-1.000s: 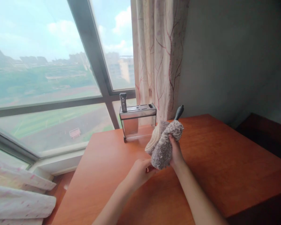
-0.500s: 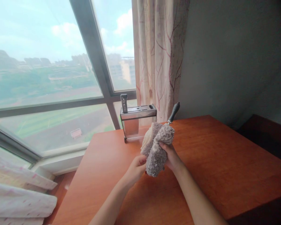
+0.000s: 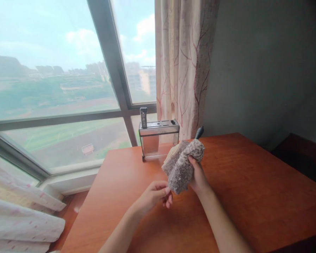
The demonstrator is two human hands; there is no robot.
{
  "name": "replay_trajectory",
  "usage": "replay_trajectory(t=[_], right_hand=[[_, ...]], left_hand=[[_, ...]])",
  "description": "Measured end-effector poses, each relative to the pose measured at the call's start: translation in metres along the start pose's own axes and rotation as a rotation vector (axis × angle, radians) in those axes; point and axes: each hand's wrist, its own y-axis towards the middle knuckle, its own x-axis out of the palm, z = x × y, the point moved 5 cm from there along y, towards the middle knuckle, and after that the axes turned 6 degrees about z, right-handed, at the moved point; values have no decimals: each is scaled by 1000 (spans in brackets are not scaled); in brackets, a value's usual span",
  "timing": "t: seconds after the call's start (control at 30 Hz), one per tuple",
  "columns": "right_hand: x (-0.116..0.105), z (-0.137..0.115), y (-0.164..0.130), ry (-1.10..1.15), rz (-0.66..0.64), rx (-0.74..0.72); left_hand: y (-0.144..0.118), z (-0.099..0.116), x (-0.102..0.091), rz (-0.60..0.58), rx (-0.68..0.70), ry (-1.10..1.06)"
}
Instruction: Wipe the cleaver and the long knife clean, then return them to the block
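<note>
Head view: orange wooden worktop (image 3: 252, 182) set against a big window (image 3: 55, 88), patterned curtain (image 3: 184, 63) upper centre, grey wall to the right, pale bedding (image 3: 20, 225) at lower left. Near the far edge, centre of frame, a metal knife block (image 3: 159, 137) with one handle standing in its left slot.

Changed over the last second: left hand (image 3: 154, 195) pulled down and away from the grey fluffy cloth (image 3: 182, 165), having been pressed up against its lower end half a second ago; bundle now raised slightly and tilted, black knife handle (image 3: 199, 133) showing less above it than before. Judged from that: one wiping stroke along the wrapped blade likely finished, left hand released.

Fingers of the right hand (image 3: 198, 175): closed around the cloth from the right side, thumb over the front, holding cloth and the knife inside it above the worktop, just in front of the knife block. Blade itself hidden in the folds.

Fingers of the left hand: loosely curled, narrow gap, thumb near fingertips, holding nothing visible, just beside the hanging lower end of the cloth, apart from it.
</note>
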Motion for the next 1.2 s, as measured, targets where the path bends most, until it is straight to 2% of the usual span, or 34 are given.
replay_trajectory(t=[0.1,0.2,0.3,0.4,0.5,0.57,0.63,0.73,0.97,1.07,1.2], right_hand=[[-5,5,-2,12,-6,78],[-10,6,-4,25,0,106],[-15,-1,-4,106,36,78],[-20,-16,0,213,27,-9],[-22,-31,2,274,-34,-98],[-23,-33,3,278,-51,-98],[-25,-29,5,250,-31,-66],[-26,-23,9,200,37,-55],[-30,-23,13,271,52,-46],[-30,-25,11,322,10,-38],[-29,-26,8,302,-44,-44]], left_hand=[[-1,4,-9,95,69,-120],[-2,11,-15,134,106,-107],[-4,18,-23,192,132,-62],[-6,22,-33,228,144,50],[-6,18,-41,193,95,212],[-6,12,-44,153,37,335],[-7,9,-47,131,10,440],[-8,11,-50,127,44,517],[-8,18,-47,139,84,403],[-8,19,-46,146,85,346],[-10,18,-46,127,56,376]])
